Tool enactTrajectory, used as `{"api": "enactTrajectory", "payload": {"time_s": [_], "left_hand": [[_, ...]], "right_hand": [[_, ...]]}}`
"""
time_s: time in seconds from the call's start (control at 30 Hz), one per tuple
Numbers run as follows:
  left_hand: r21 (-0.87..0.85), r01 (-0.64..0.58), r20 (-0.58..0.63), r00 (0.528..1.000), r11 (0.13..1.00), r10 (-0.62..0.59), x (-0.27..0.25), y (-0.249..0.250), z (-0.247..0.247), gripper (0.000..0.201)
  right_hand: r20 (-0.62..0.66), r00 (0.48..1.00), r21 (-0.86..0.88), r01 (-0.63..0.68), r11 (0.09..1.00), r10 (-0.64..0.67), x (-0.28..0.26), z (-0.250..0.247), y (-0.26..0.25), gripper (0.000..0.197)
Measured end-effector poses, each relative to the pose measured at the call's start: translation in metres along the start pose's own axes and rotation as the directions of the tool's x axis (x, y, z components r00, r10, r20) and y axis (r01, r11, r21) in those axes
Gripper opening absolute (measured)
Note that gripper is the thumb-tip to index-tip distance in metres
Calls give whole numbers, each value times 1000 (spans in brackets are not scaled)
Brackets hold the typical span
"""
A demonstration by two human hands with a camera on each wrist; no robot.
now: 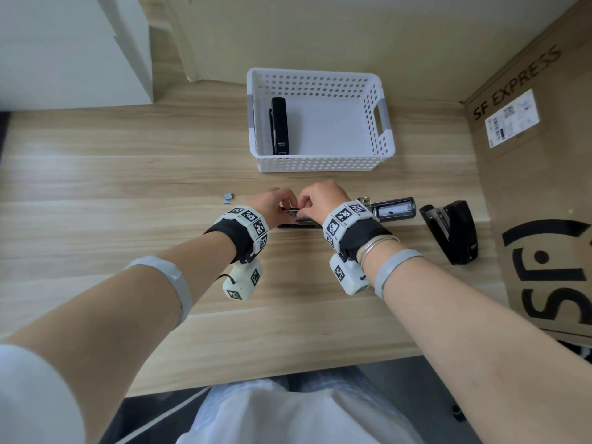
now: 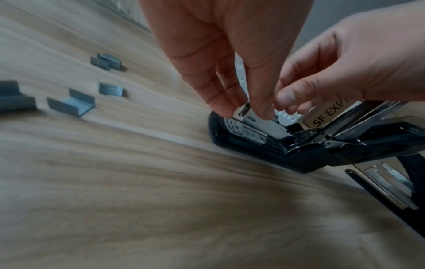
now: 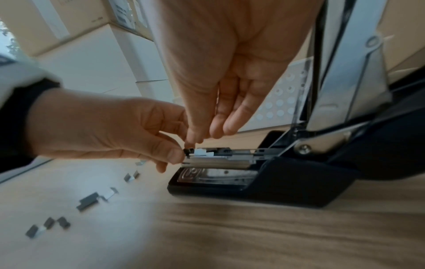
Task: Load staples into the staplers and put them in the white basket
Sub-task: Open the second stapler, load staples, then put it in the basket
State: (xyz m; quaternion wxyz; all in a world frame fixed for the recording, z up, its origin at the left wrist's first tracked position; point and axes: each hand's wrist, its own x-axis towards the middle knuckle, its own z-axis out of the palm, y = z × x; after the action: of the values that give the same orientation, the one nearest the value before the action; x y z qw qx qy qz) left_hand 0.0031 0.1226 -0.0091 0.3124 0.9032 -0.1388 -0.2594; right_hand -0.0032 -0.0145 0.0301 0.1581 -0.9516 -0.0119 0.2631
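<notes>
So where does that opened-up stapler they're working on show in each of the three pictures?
Head view: the open stapler lies mid-frame, mostly hidden behind both hands, lid flipped out to the right.
Left wrist view: right of centre, under the fingertips.
Right wrist view: lower right, lid raised.
Shared landmark: the loose staple pieces lie on the table to its left in all three.
</notes>
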Motion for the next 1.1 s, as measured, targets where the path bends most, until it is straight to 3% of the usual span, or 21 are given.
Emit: {"api": "enactTrajectory", "payload": {"time_s": [0.17, 0.4, 0.5, 0.63, 0.8, 0.93, 1.1], "left_hand": [[0, -6, 12, 1000, 1000, 6, 1, 1, 4, 28], [-11, -24, -18, 1000, 1000, 23, 2, 5, -3, 22], [-39, 25, -16, 1000, 999, -25, 4, 8, -10, 25], [-35, 76, 33, 997, 997, -75, 5, 14, -14, 30], [-50, 79, 29, 997, 996, -77, -1, 8, -11, 26], [-93, 97, 14, 995, 991, -96, -4, -1, -10, 18], [1, 86, 22, 996, 996, -86, -6, -1, -8, 21]], "right_hand": [[105, 994, -94, 26, 995, -16, -1, 6, -1, 19], [-18, 999, -13, 32, 999, -32, 0, 1, -1, 13], [-73, 997, 19, 22, 1000, -20, 4, -4, -2, 14], [-47, 999, 4, 10, 1000, -10, 5, -3, -5, 23], [-64, 998, 19, -9, 1000, 10, 2, 2, -3, 19], [17, 1000, -67, -8, 998, 9, 2, 6, 0, 19], [68, 997, -134, -15, 991, 24, 7, 12, -3, 21]]}}
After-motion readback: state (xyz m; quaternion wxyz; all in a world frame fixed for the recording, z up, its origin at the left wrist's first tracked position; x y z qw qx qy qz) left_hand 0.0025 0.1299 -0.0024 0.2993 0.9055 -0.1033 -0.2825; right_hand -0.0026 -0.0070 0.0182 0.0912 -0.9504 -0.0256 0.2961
